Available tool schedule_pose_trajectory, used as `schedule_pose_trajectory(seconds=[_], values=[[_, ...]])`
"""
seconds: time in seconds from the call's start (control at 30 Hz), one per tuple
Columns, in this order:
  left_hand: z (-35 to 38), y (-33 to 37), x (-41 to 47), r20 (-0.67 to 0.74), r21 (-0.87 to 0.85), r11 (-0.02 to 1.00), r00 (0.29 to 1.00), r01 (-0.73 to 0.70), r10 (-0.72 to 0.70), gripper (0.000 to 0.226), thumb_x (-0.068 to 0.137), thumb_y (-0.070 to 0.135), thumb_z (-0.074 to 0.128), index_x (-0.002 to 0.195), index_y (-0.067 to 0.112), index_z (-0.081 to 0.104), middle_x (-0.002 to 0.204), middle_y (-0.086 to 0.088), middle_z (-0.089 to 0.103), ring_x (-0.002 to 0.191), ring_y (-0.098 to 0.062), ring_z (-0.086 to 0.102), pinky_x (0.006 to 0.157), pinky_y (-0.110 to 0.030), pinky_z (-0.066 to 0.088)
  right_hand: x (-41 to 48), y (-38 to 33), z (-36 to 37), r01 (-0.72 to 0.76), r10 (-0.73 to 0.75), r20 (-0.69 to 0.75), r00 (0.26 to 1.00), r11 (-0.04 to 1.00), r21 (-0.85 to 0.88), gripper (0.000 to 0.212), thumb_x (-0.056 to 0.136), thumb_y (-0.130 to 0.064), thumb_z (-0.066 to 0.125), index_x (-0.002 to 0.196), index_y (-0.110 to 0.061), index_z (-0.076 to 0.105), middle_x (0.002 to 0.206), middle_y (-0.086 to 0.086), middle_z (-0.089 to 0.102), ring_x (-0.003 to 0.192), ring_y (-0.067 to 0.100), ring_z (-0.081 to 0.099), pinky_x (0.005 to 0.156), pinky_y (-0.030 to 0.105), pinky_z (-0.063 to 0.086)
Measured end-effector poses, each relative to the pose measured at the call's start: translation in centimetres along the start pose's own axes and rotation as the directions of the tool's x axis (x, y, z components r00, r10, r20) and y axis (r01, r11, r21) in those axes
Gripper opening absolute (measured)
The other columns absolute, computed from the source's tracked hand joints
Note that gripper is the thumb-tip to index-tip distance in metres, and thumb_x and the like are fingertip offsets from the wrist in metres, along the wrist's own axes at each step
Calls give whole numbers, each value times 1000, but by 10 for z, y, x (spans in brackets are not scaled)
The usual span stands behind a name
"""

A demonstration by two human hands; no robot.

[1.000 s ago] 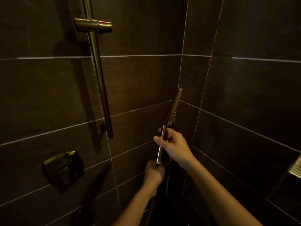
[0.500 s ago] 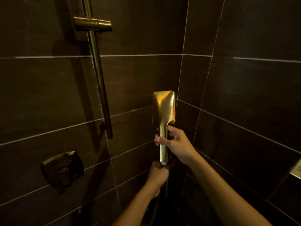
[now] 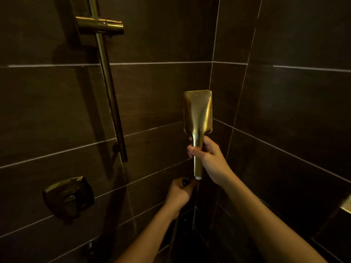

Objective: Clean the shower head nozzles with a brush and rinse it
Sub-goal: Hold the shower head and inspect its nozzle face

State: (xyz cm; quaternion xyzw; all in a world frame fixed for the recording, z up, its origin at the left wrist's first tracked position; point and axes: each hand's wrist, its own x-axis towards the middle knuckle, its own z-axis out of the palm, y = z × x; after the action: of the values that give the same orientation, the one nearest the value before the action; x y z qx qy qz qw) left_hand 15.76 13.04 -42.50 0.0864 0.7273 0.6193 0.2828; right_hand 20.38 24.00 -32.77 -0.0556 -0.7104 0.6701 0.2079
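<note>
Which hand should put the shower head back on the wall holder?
Probably the right hand: it already grips the shower head by its handle, held upright. The left hand sits lower, closed on something dark just below the handle's end, likely the hose. The holder is up and to the left.

dim, warm light | glare on shower head (image 3: 197,112) (wet sheen) | corners dark | wide-angle bending at edges

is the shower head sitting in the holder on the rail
No, the shower head is held upright in the right hand, well apart from the holder.
</note>
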Motion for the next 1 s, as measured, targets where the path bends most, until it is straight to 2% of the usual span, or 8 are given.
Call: schedule_pose_trajectory(seconds=[0.1, 0.33, 0.43, 0.53, 0.63, 0.73, 0.83, 1.0], values=[[9, 2, 6, -42, 58, 998, 999, -17, 20, 22, 95, 42, 67, 81, 25, 63, 70, 4, 60, 60, -10, 53, 60, -27, 40, 8, 10, -15, 19, -24, -107, 994, 999, -48, 28, 91, -23, 73, 113, -8, 64, 89, 2, 65, 82, 12, 65, 83, 35, 55], [34, 3, 23, 0, 162, 987, 1000, 15, -15, 25, 99, 41, 60, 80, 25, 61, 65, 7, 56, 57, -7, 52, 57, -25, 41, 23, 40, -54, -10, -67, -272, 960, 963, -270, 17, 92, -33, 71, 96, -18, 65, 76, 11, 67, 64, 15, 62, 59, 31, 50], [45, 2, 27, 31, 259, 966, 999, 4, -12, 19, 99, 44, 57, 104, 27, 65, 92, 5, 66, 82, -10, 63, 80, -33, 54, 27, 51, -68, -46, -24, -221, 975, 950, -307, 17, 100, -35, 60, 103, -19, 61, 75, 1, 61, 59, 5, 56, 54, 25, 46], [49, 0, 36, 82, 334, 943, 996, 12, -42, 34, 101, 47, 48, 129, 29, 54, 123, -1, 63, 114, -20, 62, 105, -43, 49, 30, 57, -79, -45, -17, -201, 980, 953, -299, 17, 105, -31, 50, 107, -18, 59, 74, -2, 57, 51, -1, 50, 45, 16, 42], [51, 0, 42, 121, 342, 939, 992, -22, -21, 14, 106, 45, 41, 107, 33, 49, 95, 6, 56, 88, -9, 55, 88, -33, 44, 32, 63, -92, 1, -70, -189, 979, 940, -342, 17, 104, -33, 50, 110, -18, 56, 78, -2, 61, 51, -1, 54, 45, 16, 44], [50, 1, 48, 154, 385, 918, 987, -98, 41, 21, 107, 45, 37, 116, 29, 47, 95, 4, 57, 83, -6, 56, 71, -23, 43, 38, 67, -109, 15, -85, -199, 976, 943, -331, 20, 103, -34, 52, 118, -21, 51, 90, 0, 70, 67, 0, 65, 54, 16, 51], [45, 9, 53, 160, 409, 896, 980, -171, 114, 20, 105, 45, 42, 110, 31, 54, 102, 2, 62, 92, -11, 66, 78, -25, 52, 45, 71, -122, 40, -104, -167, 981, 937, -346, 22, 104, -38, 50, 120, -26, 56, 99, -2, 70, 79, 6, 67, 63, 21, 53], [32, 40, 53, 169, 549, 765, 941, -338, 294, 16, 103, 41, 51, 105, 27, 60, 105, -1, 71, 93, -11, 72, 79, -28, 58, 59, 75, -130, 113, -159, -133, 978, 945, -306, 17, 101, -33, 59, 91, -24, 67, 71, -3, 57, 56, 7, 49, 52, 24, 36]])
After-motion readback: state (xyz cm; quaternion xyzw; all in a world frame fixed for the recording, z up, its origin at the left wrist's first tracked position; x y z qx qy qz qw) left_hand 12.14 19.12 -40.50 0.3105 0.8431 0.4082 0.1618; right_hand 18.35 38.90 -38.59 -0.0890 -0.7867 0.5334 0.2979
